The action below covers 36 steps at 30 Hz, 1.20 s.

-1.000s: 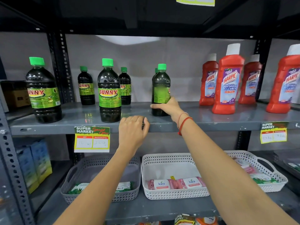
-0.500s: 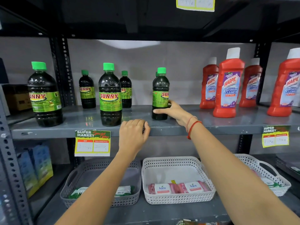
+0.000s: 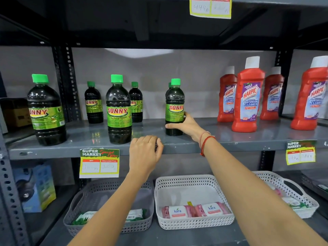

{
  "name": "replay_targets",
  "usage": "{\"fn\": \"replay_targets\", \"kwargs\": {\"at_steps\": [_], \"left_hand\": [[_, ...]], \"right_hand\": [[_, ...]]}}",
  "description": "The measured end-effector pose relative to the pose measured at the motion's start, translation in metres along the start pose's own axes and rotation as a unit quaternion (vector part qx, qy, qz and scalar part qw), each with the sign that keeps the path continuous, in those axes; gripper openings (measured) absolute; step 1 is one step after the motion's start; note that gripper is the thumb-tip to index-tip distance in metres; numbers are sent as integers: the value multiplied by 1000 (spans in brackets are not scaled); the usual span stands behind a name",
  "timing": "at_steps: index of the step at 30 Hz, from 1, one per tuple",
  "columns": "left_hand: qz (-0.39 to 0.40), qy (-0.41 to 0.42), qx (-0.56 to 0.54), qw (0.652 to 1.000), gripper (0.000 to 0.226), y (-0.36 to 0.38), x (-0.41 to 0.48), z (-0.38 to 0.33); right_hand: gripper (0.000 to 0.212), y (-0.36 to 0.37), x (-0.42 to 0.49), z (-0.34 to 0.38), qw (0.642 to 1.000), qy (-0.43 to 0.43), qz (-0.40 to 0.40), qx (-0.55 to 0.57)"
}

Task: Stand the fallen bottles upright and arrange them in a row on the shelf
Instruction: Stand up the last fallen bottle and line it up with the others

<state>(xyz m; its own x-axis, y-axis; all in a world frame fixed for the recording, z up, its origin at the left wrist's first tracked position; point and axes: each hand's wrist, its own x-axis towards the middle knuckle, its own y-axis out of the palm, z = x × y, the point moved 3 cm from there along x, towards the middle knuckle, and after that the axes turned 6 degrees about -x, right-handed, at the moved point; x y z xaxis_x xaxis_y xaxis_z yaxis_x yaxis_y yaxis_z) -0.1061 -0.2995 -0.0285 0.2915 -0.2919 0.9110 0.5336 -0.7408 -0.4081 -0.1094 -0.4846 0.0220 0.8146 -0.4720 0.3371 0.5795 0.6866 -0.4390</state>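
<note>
The grey metal shelf (image 3: 204, 142) carried six upright dark bottles with green caps: the large one (image 3: 46, 110) at nine o'clock, another (image 3: 119, 110) nearer centre, smaller ones behind. Toward three o'clock stood four red plastic Harpic cleaner bottles (image 3: 247, 96) with white caps.

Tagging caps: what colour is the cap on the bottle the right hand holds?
Bright green cap, clearest in the head view.

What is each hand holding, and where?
The right hand grips a green-capped Sunny bottle low on its body. The left hand only rests on the shelf edge.
</note>
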Motion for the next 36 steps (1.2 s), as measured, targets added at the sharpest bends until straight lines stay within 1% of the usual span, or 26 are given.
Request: {"fn": "replay_targets", "kwargs": {"at_steps": [2,3,4,7,12,16,19,21,23,24,25,26,27,29,30,32,34,35,36], "left_hand": [[-2,0,-2,1000,38,0,0,0],[-1,-1,-4,1000,38,0,0,0],[1,-2,-6,1000,38,0,0,0],[-2,-3,-13,1000,38,-2,0,-1],[-4,-3,-24,1000,38,-3,1,-2],[-2,1,-29,1000,39,-5,0,-2],[9,-4,-38,999,39,-6,1,-3],[33,-25,-50,998,41,-6,1,-3],[52,-53,-65,995,46,-8,3,-2],[66,-62,-70,993,48,-9,7,-3],[90,-67,-79,990,46,-8,12,-4],[120,-75,-99,985,42,-7,18,-5],[168,-88,-129,973,45,-5,24,-7],[262,-117,-216,933,67,-1,35,-14],[287,-127,-250,916,74,1,40,-17],[307,-130,-298,895,73,4,45,-22],[307,-135,-322,885,65,6,47,-23],[302,-140,-331,883,62,7,47,-23],[299,-148,-337,881,60,8,47,-23]], "right_hand": [[67,1,-3,3,1000,4,10,-21],[56,0,-4,3,1000,6,7,-27],[53,0,-3,2,1000,6,2,-28],[57,-1,-8,3,1000,2,-12,-27],[53,-9,-26,6,999,-6,-24,-28],[53,-16,-41,6,998,-31,-37,-42],[56,-18,-49,8,998,-45,-23,-43],[57,-21,-50,6,998,-38,5,-40],[47,-28,-52,6,999,-29,42,11],[49,-31,-52,5,997,-24,58,55],[61,-34,-51,4,993,-17,70,93],[70,-37,-51,2,990,-11,77,118],[69,-38,-52,3,988,-13,84,128],[50,-38,-53,2,988,-27,90,126],[43,-37,-53,1,988,-31,89,123],[45,-37,-53,0,990,-41,78,115],[49,-38,-55,-1,991,-53,64,101],[55,-39,-56,-1,992,-60,60,95],[65,-41,-56,-1,992,-64,57,89]]}}
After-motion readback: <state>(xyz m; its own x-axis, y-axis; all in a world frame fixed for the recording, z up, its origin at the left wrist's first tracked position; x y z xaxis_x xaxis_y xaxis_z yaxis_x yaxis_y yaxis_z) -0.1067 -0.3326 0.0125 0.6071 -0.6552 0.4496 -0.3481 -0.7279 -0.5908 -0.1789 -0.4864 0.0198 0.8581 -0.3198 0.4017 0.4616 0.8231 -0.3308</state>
